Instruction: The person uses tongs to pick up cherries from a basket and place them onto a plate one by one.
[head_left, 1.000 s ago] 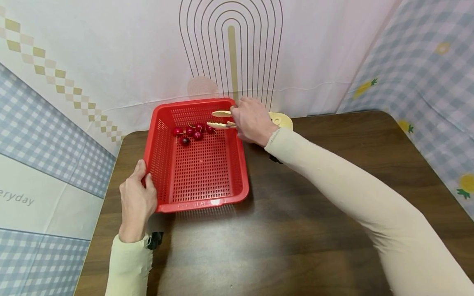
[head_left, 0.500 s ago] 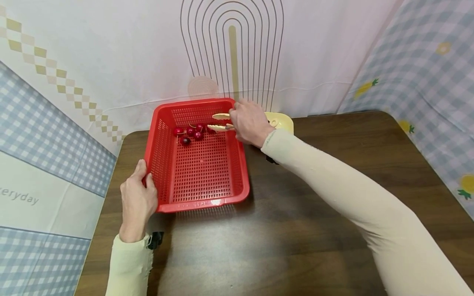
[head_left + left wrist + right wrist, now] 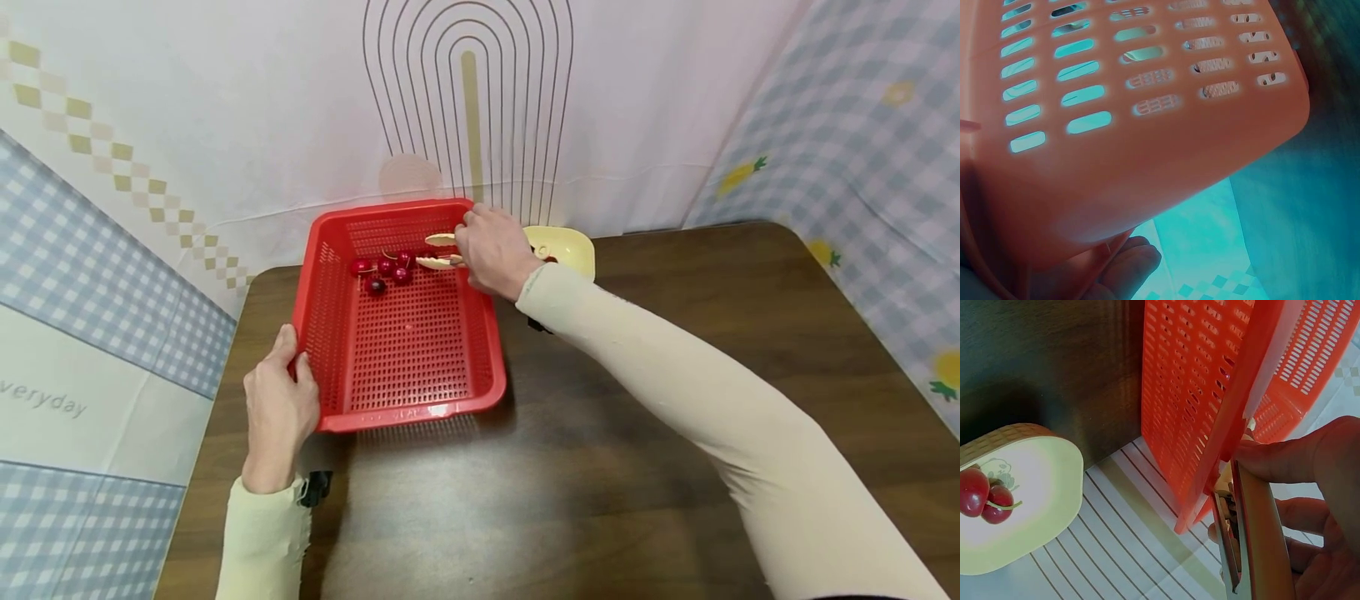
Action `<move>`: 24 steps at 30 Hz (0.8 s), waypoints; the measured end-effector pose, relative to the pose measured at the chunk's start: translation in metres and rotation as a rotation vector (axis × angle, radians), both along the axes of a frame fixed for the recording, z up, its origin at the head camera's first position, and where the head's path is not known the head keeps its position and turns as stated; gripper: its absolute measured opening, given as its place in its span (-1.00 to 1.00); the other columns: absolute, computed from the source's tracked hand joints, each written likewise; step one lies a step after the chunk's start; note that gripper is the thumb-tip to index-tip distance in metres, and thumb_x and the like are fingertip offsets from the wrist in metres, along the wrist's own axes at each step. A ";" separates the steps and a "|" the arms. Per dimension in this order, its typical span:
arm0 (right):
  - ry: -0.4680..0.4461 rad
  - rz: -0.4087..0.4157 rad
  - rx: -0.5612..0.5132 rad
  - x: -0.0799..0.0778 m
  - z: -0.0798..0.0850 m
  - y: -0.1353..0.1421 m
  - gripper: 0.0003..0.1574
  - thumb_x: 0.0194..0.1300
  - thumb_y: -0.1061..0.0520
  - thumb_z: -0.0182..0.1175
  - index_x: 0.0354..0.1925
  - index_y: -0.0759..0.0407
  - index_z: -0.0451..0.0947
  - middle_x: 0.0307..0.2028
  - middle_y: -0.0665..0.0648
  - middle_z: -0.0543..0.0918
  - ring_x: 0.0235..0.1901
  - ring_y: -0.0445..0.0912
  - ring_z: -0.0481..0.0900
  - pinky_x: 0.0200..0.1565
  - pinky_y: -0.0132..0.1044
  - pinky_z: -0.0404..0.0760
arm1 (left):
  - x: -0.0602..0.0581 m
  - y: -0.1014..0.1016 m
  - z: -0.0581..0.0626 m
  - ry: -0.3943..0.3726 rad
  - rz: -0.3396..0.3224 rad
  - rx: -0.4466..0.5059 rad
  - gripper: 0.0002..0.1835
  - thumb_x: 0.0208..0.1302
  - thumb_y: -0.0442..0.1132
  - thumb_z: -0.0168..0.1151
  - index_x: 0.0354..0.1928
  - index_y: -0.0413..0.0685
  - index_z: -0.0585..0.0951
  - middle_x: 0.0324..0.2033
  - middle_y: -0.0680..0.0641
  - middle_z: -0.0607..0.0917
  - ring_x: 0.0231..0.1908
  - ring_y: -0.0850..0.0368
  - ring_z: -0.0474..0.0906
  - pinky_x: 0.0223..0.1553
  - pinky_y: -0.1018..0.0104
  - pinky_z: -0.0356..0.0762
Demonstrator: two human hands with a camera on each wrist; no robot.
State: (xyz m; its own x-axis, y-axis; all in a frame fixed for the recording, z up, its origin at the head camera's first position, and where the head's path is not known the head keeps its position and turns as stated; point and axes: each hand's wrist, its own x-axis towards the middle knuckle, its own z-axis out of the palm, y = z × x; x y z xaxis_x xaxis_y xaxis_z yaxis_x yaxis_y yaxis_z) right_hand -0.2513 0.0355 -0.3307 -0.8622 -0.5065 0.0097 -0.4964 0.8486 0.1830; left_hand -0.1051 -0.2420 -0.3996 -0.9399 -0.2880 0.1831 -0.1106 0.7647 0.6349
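A red perforated plastic basket (image 3: 408, 350) sits on the table, with several dark red cherries (image 3: 385, 267) grouped toward its far side. My left hand (image 3: 279, 408) grips the basket's left rim, thumb on top. At the far right rim, my right hand (image 3: 495, 250) holds a pair of tongs with cream tips (image 3: 441, 262). Those tips reach over the rim into the basket, spread apart beside the rightmost cherries. In the right wrist view the tongs' metal handle (image 3: 1260, 531) lies between thumb and fingers. The left wrist view shows mostly the basket's outer wall (image 3: 1147, 162).
Right of the basket stands a pale yellow dish (image 3: 570, 250), partly behind my right wrist. Two cherries (image 3: 996, 506) in that dish show in the right wrist view. A patterned cloth (image 3: 637, 108) hangs along the back of the wooden table (image 3: 600, 467).
My right hand has shifted slightly left and down with the tongs, uncovering more of the yellow dish. The left hand and the basket keep their place.
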 end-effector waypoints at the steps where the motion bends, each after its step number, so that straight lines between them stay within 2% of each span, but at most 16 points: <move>1: -0.001 -0.003 0.006 0.000 0.000 0.000 -0.70 0.23 0.08 0.33 -0.10 0.20 0.64 -0.06 0.19 0.67 -0.01 0.04 0.54 0.14 -0.17 0.58 | 0.000 0.000 0.000 0.000 -0.002 0.000 -0.46 0.49 -0.32 0.05 0.48 -0.08 0.37 0.44 -0.15 0.42 0.38 -0.27 0.42 0.35 -0.19 0.41; 12: 0.019 -0.004 0.042 -0.003 -0.005 -0.007 -0.62 0.16 0.01 0.44 -0.11 0.17 0.66 -0.09 0.15 0.67 -0.03 0.02 0.54 0.06 -0.20 0.58 | -0.001 0.000 -0.001 0.023 -0.004 0.005 -0.46 0.47 -0.34 0.06 0.46 -0.12 0.38 0.42 -0.19 0.44 0.38 -0.27 0.42 0.35 -0.19 0.41; 18: 0.027 0.010 0.048 -0.005 -0.007 -0.010 -0.60 0.18 -0.02 0.41 -0.10 0.20 0.66 -0.08 0.18 0.67 0.00 0.04 0.54 0.13 -0.17 0.57 | -0.001 0.000 -0.002 0.023 -0.003 0.005 -0.47 0.48 -0.34 0.05 0.46 -0.13 0.39 0.42 -0.18 0.44 0.38 -0.27 0.43 0.34 -0.19 0.41; 24: 0.034 0.011 0.029 -0.006 -0.009 -0.013 -0.72 0.20 0.07 0.33 -0.16 0.20 0.67 -0.10 0.19 0.69 0.00 0.07 0.56 0.17 -0.14 0.56 | 0.000 0.000 -0.002 0.021 -0.008 0.009 -0.47 0.47 -0.34 0.06 0.46 -0.12 0.40 0.43 -0.16 0.43 0.38 -0.27 0.43 0.35 -0.19 0.41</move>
